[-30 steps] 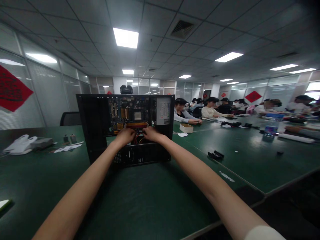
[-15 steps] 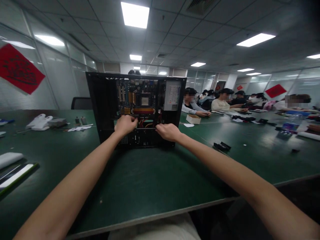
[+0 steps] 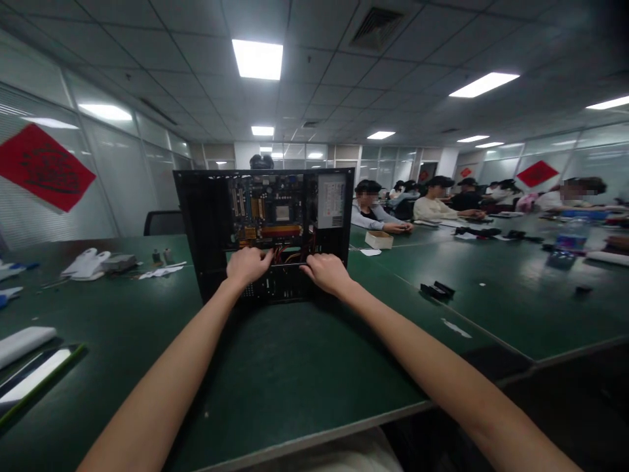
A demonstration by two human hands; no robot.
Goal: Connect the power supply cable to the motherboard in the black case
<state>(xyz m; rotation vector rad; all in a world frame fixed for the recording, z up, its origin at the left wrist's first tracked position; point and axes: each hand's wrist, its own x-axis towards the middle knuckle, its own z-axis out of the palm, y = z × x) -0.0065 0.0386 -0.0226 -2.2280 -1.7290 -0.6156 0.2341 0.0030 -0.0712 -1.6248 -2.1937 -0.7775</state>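
Note:
A black computer case [image 3: 196, 229] stands on the green table with its side open towards me. Inside show a motherboard [image 3: 282, 213], a silver power supply [image 3: 331, 200] and a bundle of coloured cables [image 3: 284, 252]. My left hand [image 3: 247, 265] is closed on the case's metal rail below the motherboard, thumb pointing right. Further right along this rail, my right hand [image 3: 328, 272] grips too, its fingers curled over the edge. What lies under the fingers is hidden.
The green table [image 3: 295, 380] ends close before me. To the right are a small box [image 3: 379, 240], a black plastic part [image 3: 437, 290] and a paper scrap [image 3: 457, 328]. A white-and-green slab [image 3: 39, 380] lies at left. Several people sit at the far right.
The case and both hands sit lower in view as my head tilts up slightly. The case top appears tipped farther away from me. Both hands keep their hold on the rail.

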